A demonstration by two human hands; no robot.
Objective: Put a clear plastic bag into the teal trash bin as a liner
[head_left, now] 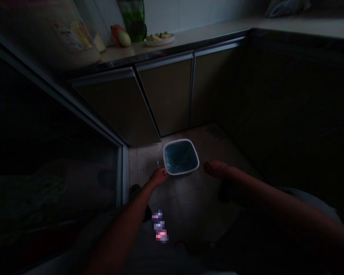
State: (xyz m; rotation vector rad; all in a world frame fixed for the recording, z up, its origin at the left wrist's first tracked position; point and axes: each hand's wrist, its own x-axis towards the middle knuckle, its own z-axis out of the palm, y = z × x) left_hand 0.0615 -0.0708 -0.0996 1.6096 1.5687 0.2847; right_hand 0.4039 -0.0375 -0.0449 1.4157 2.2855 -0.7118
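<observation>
A small trash can (198, 162) with a pale rim stands on the floor in front of the cabinets. A thin teal trash bag (181, 156) lines its inside. My left hand (159, 175) is at the rim's near left corner, its fingers curled; the dimness hides what they hold, if anything. To the right of the can, my right hand (215, 168) hangs a short way from the rim. Its fingers are closed too, and I cannot make out anything in them.
Low cabinets (167, 95) run behind the can and along the right. On the counter (186, 40) are a plate of food (159, 39), a green container (134, 23) and round produce (124, 38). A glass door frame (119, 172) borders the left. A lit, blurred-out screen (159, 226) shows below.
</observation>
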